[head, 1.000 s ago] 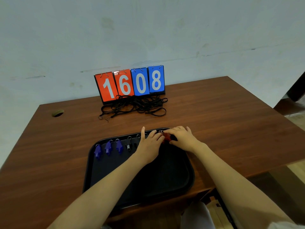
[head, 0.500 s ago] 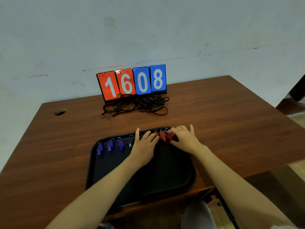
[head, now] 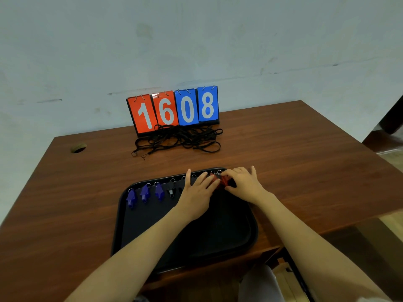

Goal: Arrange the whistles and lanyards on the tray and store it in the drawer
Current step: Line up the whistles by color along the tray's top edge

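Note:
A black tray point(head: 246, 238) lies on the wooden table near its front edge. Along the tray's far side runs a row of whistles: three blue whistles point(head: 145, 194) at the left, a black whistle point(head: 171, 189) beside them, and red whistles point(head: 219, 181) at the right, partly hidden by my hands. My left hand point(head: 197, 192) rests flat on the row with straight fingers touching the red whistles. My right hand point(head: 244, 184) pinches a red whistle at the tray's far right corner. A tangle of black lanyards point(head: 181, 139) lies further back on the table.
A flip scoreboard point(head: 173, 110) showing 1608 stands behind the lanyards by the wall. A round cable hole point(head: 78, 147) sits at the table's back left. An open drawer edge point(head: 292, 277) shows below the table's front right.
Both hands stay on the red whistles at the tray's far right; the fingers have shifted slightly. The tray and lanyards have not moved.

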Tool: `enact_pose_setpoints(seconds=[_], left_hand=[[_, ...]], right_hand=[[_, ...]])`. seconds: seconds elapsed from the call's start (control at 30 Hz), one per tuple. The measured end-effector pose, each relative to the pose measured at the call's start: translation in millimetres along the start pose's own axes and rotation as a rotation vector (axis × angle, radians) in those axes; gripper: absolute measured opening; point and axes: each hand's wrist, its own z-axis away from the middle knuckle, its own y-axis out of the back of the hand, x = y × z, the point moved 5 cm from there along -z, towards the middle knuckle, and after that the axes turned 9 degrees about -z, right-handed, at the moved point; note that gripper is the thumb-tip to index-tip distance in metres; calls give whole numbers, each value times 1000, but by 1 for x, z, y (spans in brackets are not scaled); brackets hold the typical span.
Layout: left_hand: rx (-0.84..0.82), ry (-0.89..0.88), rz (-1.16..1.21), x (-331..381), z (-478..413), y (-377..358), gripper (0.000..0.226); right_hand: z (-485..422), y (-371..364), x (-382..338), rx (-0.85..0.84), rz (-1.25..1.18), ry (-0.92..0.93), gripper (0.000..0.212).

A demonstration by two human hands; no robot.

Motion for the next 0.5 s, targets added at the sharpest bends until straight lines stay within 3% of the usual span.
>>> enact_pose_setpoints(seconds=[0.5], left_hand=[[-31,-19,13,3,-4,2,48]], right_hand=[[3,5,0,-18,-12,-20,49]])
